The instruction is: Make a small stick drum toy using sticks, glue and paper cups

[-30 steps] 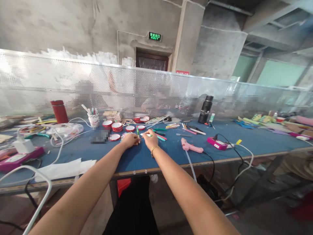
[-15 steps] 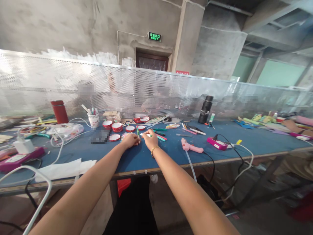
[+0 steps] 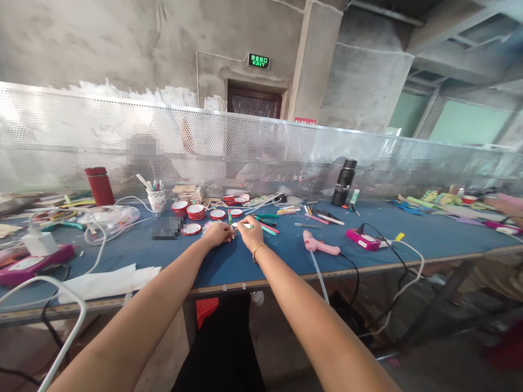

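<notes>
Right hand (image 3: 252, 231) is closed in a pinch around a small green-and-white marker (image 3: 244, 225), which is held low over the blue table (image 3: 408, 234) with its pale end pointed toward the left hand (image 3: 218, 234). That left hand is curled, knuckles up, and is pressed on something small and colourful at its far side; what exactly is under the fingers cannot be told, as they are turned away from the camera. Both hands are nearly touching, close to the middle of the table's depth.

Several risks can be judged from this layout. Loose coloured sticks (image 3: 267, 228) are scattered just beyond the right hand, so one could be knocked or dragged if the wrist is swung outward. Red-rimmed round lids (image 3: 192, 229) lie just beside the left hand, and one could be pushed off its spot by a sliding forearm. A slip of the marker tip could be caused by the small piece shifting under the left fingers, since it seems to be held only by pressure. A pink glue gun (image 3: 321, 247) is set near the right forearm, with its black cord (image 3: 354, 272) trailing over the table edge; the cord could be snagged by the elbow and the gun pulled down.
</notes>
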`<state>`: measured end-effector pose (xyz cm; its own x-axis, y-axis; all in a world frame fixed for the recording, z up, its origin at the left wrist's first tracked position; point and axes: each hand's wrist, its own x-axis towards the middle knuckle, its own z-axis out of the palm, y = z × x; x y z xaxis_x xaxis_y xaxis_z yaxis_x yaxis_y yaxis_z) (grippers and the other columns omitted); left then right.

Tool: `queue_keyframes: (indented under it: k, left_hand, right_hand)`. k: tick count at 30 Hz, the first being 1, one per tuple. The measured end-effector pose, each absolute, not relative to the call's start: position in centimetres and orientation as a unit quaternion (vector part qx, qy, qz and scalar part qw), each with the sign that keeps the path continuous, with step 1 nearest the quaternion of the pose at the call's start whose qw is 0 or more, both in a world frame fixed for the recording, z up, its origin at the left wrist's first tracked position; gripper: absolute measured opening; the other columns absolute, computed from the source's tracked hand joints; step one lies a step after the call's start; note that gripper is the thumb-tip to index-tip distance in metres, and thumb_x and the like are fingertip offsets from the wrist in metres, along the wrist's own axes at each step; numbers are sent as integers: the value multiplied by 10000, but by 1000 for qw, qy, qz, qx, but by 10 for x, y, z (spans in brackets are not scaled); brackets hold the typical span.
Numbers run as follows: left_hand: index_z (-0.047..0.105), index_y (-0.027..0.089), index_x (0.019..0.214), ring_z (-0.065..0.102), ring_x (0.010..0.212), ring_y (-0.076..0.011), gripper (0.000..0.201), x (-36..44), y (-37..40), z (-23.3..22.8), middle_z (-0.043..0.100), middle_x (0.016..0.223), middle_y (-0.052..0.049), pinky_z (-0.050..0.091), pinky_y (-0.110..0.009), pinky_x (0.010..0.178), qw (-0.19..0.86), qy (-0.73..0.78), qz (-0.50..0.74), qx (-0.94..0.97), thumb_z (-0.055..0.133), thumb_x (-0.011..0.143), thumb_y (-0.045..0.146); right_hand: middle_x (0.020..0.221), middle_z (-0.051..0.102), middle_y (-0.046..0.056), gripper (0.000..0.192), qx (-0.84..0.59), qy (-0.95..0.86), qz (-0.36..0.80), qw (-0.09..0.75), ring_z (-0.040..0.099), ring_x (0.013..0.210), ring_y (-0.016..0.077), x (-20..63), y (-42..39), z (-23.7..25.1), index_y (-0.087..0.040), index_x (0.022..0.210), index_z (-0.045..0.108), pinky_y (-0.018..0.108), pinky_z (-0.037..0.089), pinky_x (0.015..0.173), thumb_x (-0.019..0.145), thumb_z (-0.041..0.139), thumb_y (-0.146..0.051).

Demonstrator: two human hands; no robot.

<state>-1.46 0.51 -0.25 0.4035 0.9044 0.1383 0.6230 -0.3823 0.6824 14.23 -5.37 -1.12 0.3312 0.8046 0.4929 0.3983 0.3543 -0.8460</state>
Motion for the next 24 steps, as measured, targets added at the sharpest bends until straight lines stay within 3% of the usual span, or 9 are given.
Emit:
queue_keyframes:
  k: [16, 24]
  left_hand:
    - [696, 225, 683, 666, 639, -162, 337, -14, 0, 1, 703, 649, -9, 489, -238, 615, 277, 480, 258, 791, 670, 853, 515]
    - [705, 226, 700, 653, 611, -149, 280, -15, 3, -2, 694, 638, 4, 486, -231, 608, 282, 481, 263, 787, 664, 857, 455]
  right_hand:
    - [770, 719, -43, 108, -544, -557, 170, 604, 659, 833, 195, 142, -55, -10, -264, 680, 601, 293, 506, 867, 757, 589, -339]
    - [773, 722, -35, 140, -550, -545, 171, 610, 656, 833, 200, 143, -56, -10, -259, 664, 571, 294, 501, 842, 767, 585, -353]
